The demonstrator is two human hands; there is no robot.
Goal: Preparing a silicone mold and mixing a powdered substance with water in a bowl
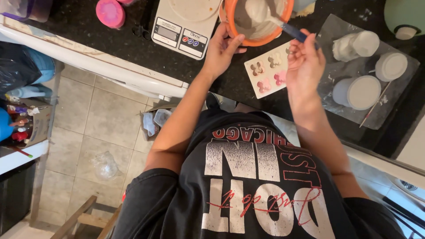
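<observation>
My left hand (pixel 221 51) grips the rim of an orange bowl (pixel 231 32) that holds a white, creamy mixture. My right hand (pixel 304 62) holds a blue-handled spatula (pixel 292 31), and its white blade dips into the mixture. Between my hands, a pale flower-cavity mould (pixel 268 71) lies on the dark counter. Some of its cavities are pink. The bowl stands just beyond the mould.
A white kitchen scale (pixel 186 24) and a pink lid (pixel 110 12) lie left of the bowl. On a clear sheet at right stand three white-filled cups (pixel 359 92) and a thin stick (pixel 375 105). Below the counter edge (pixel 102 66) lie tiled floor, a cardboard box (pixel 152 121) and a wooden frame (pixel 82 219).
</observation>
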